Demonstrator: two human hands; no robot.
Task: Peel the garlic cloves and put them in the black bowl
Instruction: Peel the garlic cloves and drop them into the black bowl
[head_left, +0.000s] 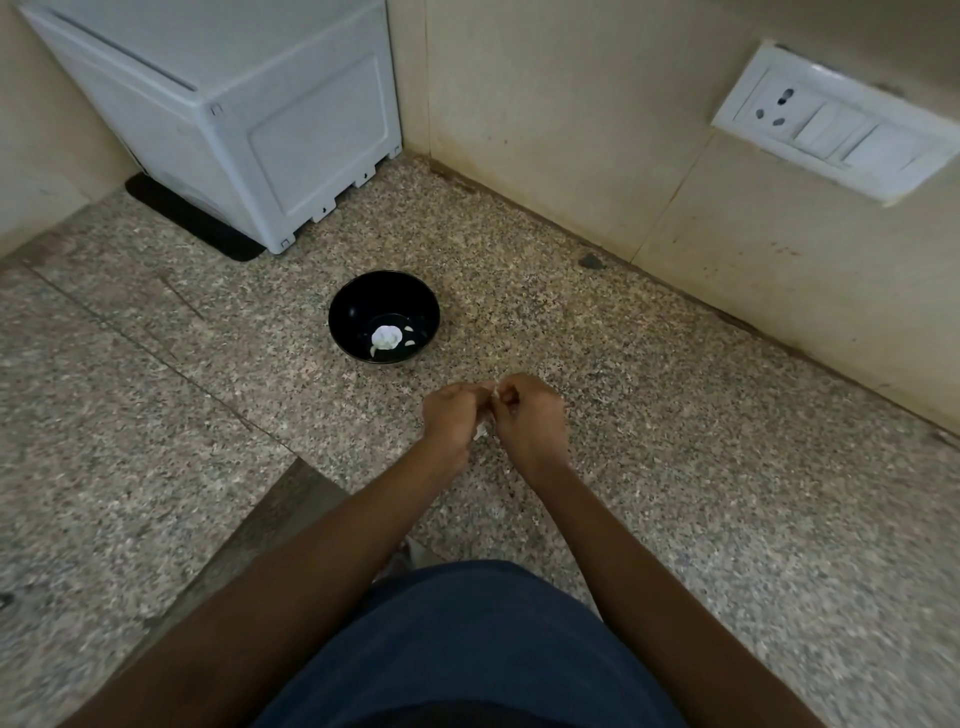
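Note:
A black bowl (343, 317) stands on the speckled granite counter, just beyond my hands. Inside it lie a white garlic bulb (386, 336) and a few pale cloves (410, 343). My left hand (453, 418) and my right hand (531, 420) meet over the counter in front of the bowl, both with fingers curled. Between them they pinch a garlic clove (491, 410), of which only slivers of white skin show; most of it is hidden by the fingers.
A white appliance (234, 119) sits on a black mat at the back left corner. A beige wall with a switch and socket plate (836, 124) runs along the right. The granite counter (675, 415) spreads around the bowl.

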